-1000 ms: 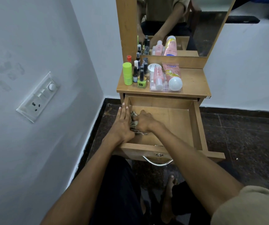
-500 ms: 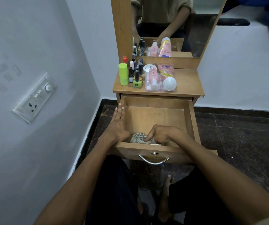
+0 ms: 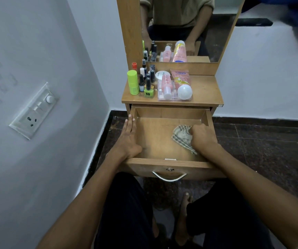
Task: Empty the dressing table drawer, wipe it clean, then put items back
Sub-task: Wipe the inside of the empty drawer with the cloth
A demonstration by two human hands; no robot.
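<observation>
The wooden drawer [image 3: 164,164] of the dressing table stands pulled out, with only a cloth inside. My right hand [image 3: 203,136] grips a bunched checked cloth [image 3: 181,134] against the drawer floor at the right side. My left hand [image 3: 129,137] lies flat with straight fingers along the drawer's left wall. On the table top [image 3: 204,90] stand a green bottle [image 3: 132,82], several small nail polish bottles [image 3: 147,79], a white jar [image 3: 160,75] and a clear tray [image 3: 173,95] holding a pink bottle and a pink tube.
A mirror [image 3: 184,27] rises behind the table top. A white wall with a switch plate [image 3: 34,111] is close on the left. Dark tiled floor [image 3: 263,144] spreads to the right. My legs and bare feet are below the drawer's metal handle [image 3: 168,177].
My right hand has swept the cloth from the drawer's front left corner across to the right side. My left hand stays on the left wall.
</observation>
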